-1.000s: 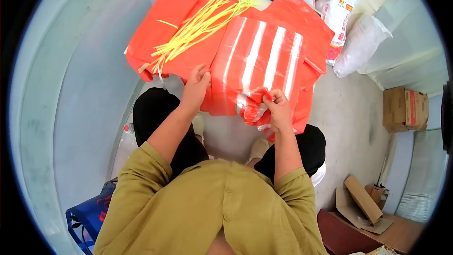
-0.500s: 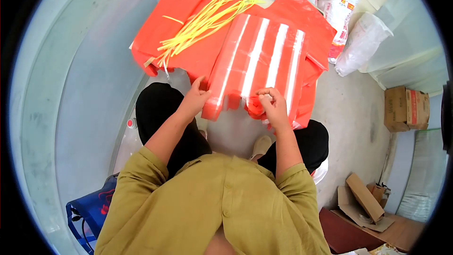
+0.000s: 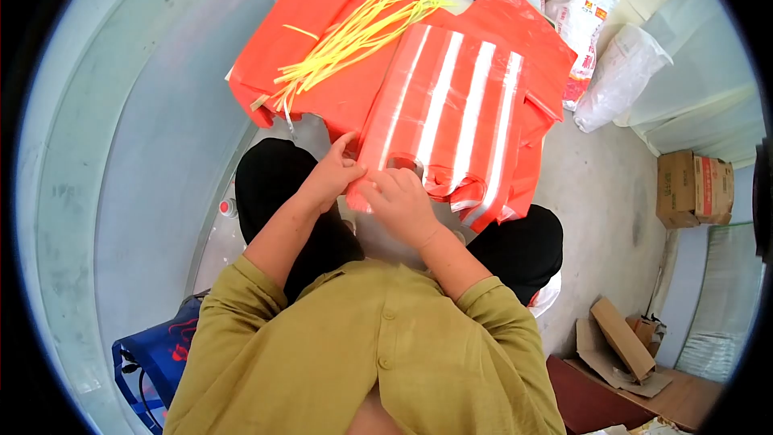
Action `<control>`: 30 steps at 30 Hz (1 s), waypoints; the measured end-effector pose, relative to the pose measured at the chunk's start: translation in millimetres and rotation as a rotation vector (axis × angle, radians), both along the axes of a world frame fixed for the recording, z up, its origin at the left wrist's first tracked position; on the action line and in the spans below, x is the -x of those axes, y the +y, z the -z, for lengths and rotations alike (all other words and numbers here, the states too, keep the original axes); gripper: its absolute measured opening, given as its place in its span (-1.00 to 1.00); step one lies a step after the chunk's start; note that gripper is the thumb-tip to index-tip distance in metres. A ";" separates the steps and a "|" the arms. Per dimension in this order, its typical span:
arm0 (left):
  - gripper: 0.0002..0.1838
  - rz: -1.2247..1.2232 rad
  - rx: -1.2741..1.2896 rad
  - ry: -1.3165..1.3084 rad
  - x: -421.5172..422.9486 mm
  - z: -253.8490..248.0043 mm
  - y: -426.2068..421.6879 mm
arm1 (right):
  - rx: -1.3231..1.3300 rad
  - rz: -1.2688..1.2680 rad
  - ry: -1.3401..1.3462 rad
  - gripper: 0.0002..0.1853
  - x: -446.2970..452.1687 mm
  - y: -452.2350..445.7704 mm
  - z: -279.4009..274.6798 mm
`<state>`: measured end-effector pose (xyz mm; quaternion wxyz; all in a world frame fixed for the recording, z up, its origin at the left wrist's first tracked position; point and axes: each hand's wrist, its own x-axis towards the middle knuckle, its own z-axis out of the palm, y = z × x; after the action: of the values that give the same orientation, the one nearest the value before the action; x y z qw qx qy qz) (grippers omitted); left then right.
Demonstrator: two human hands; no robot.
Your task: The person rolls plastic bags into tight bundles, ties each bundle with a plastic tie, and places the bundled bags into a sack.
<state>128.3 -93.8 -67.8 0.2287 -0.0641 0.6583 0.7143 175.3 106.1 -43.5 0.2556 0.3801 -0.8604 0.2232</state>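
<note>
A striped red plastic bag (image 3: 441, 105) with white bands lies over other red plastic bags (image 3: 302, 12), its cut handle-like end hanging off the near edge toward me. My left hand (image 3: 332, 175) pinches the near left corner of the striped bag between thumb and fingers. Close beside it, my right hand (image 3: 400, 204) has its fingers closed on the same corner, back of the hand toward me. What lies under the right fingertips is hidden. A bundle of thin yellow strips (image 3: 346, 48) rests on the red plastic to the far left.
White printed sacks (image 3: 581, 32) and a pale plastic bag (image 3: 622, 76) stand beyond to the right. A cardboard box (image 3: 694, 188) sits by the right wall, flattened cardboard (image 3: 620, 346) lower right. A blue bag (image 3: 165, 354) is lower left.
My right hand has moved left from the bag's middle handle area to the left corner, next to my left hand. The bag's right handle part now hangs lower. My left hand stays nearly in place.
</note>
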 end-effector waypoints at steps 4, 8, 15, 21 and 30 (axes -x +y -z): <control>-0.44 0.022 0.205 0.243 7.2 2.9 -2.1 | 0.084 0.006 -0.128 -0.66 5.0 2.2 -17.0; -0.62 0.099 0.386 0.837 31.7 2.7 -1.6 | 0.306 0.200 -0.379 -0.72 14.4 12.2 -36.2; -0.66 0.129 0.616 0.839 55.2 -23.2 34.2 | 0.636 0.591 -0.849 -0.56 48.0 71.1 -47.4; -0.73 0.135 0.838 0.960 67.6 -16.9 58.6 | 0.316 0.719 -0.870 -0.62 50.0 102.8 -15.2; -0.72 0.446 0.672 1.366 43.3 -24.2 96.6 | 0.215 0.751 -0.877 -0.59 47.9 100.9 -16.9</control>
<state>85.0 2.8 -43.7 -0.1195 0.4562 0.8306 0.2961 127.5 207.0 -26.6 -0.0255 -0.1067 -0.9342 0.3395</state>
